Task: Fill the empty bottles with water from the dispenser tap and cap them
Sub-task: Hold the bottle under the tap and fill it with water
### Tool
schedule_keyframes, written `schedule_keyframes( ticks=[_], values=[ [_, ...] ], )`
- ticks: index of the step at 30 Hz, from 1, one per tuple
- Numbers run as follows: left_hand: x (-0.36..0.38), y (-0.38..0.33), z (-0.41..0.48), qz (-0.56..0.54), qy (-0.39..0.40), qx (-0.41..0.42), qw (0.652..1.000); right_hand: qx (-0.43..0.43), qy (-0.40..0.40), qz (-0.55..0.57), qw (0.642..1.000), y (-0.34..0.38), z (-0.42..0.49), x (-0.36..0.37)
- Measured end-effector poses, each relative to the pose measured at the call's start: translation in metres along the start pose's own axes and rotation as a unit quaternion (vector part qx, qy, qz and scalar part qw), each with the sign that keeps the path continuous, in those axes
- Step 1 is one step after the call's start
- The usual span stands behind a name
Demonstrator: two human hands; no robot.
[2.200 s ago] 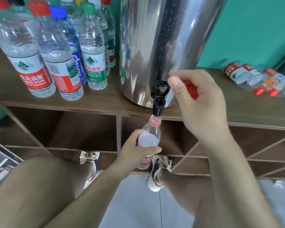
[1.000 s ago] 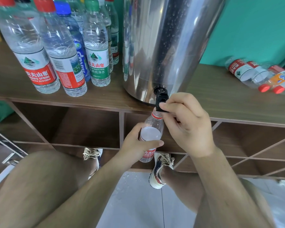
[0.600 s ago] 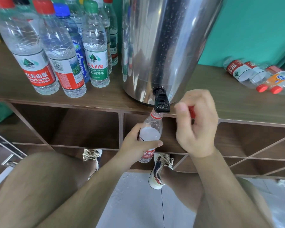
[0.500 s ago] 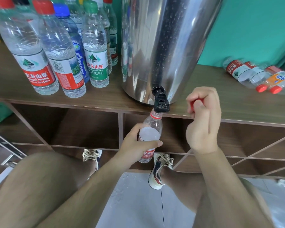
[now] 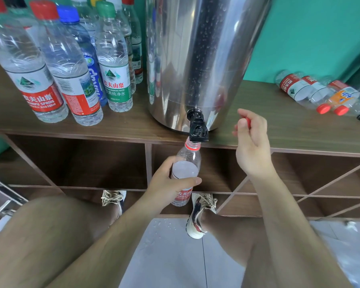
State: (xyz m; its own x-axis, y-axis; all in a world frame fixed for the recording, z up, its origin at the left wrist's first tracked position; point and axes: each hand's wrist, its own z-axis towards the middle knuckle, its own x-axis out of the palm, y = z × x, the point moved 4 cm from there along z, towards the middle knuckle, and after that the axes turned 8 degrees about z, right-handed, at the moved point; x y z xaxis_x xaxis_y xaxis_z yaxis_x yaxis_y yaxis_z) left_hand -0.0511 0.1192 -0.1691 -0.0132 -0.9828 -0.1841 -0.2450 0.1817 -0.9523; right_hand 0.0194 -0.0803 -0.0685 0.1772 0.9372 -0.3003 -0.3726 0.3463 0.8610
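Bottle (image 5: 187,163), clear plastic, red neck ring, red-and-white label, uncapped: held upright directly under the dispenser (image 5: 200,59), its mouth right beneath the spout of the black tap (image 5: 197,129), so that whatever runs out goes straight in. Contents: water up to about the shoulder, judged nearly full; whether any is running at this instant cannot be told. Left hand (image 5: 166,183): wrapped round the bottle's middle, thumb across the front, below and in front of the dispenser; the grip bears the weight, as nothing stands under the bottle. Right hand (image 5: 253,142): just right of the tap and not touching it, fingers curled over a red cap (image 5: 248,122) of which only a sliver shows; held near, presumably so it can go on once the bottle comes away. Dispenser: tall steel drum, droplets on its wall, set at the front edge of a brown wooden shelf (image 5: 279,129) so that the tap overhangs open space. Capped bottles (image 5: 71,75), a standing group left of the dispenser on the same shelf, water in them: taken for finished stock. Lying bottles (image 5: 312,92), on their sides right of the dispenser and well apart from it, seemingly empty, caps on: taken for stock waiting. Floor (image 5: 175,256), pale tile below and in front of the dispenser, flecked with water drops (image 5: 162,225). Step in hand, by judgement: end of filling, capping next; the neck must clear the spout before the cap can be seated.
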Motion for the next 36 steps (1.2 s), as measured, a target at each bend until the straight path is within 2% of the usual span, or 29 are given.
schedule_keyframes(
  ticks=[6, 10, 13, 15, 18, 20, 22, 25, 32, 36],
  values=[
    [0.0, -0.001, -0.001, 0.0, 0.004, 0.004, 1.0, 0.088, 0.002, -0.005, 0.996, -0.023, 0.007, -0.001],
    [0.0, -0.001, -0.001, -0.006, 0.003, 0.003, 1.0, 0.065, -0.001, -0.11, 0.992, -0.025, 0.006, 0.001],
    [0.0, -0.001, -0.001, 0.001, 0.0, 0.003, 1.0, 0.065, 0.01, -0.139, 0.988, -0.029, 0.007, 0.003],
    [0.001, -0.001, -0.001, 0.003, 0.002, 0.002, 1.0, 0.037, 0.0, -0.143, 0.989, -0.025, 0.006, 0.003],
    [0.0, -0.003, -0.002, 0.003, 0.001, 0.001, 1.0, -0.097, -0.065, -0.087, 0.989, 0.008, -0.003, 0.0],
    [-0.001, -0.003, -0.002, 0.001, 0.0, 0.001, 1.0, -0.167, -0.054, -0.037, 0.984, 0.038, -0.011, 0.002],
    [-0.001, -0.003, -0.002, -0.004, 0.004, -0.001, 1.0, -0.208, 0.004, 0.0, 0.978, 0.071, -0.021, 0.009],
    [-0.001, -0.005, -0.003, -0.008, 0.001, 0.0, 1.0, -0.215, 0.095, -0.026, 0.972, 0.095, -0.035, 0.023],
    [0.0, -0.004, -0.004, -0.006, 0.001, 0.007, 1.0, -0.227, 0.095, -0.032, 0.969, 0.081, -0.034, 0.031],
    [0.0, -0.005, -0.004, -0.002, 0.001, 0.006, 1.0, -0.22, 0.127, -0.007, 0.967, 0.076, -0.03, 0.021]
  ],
)
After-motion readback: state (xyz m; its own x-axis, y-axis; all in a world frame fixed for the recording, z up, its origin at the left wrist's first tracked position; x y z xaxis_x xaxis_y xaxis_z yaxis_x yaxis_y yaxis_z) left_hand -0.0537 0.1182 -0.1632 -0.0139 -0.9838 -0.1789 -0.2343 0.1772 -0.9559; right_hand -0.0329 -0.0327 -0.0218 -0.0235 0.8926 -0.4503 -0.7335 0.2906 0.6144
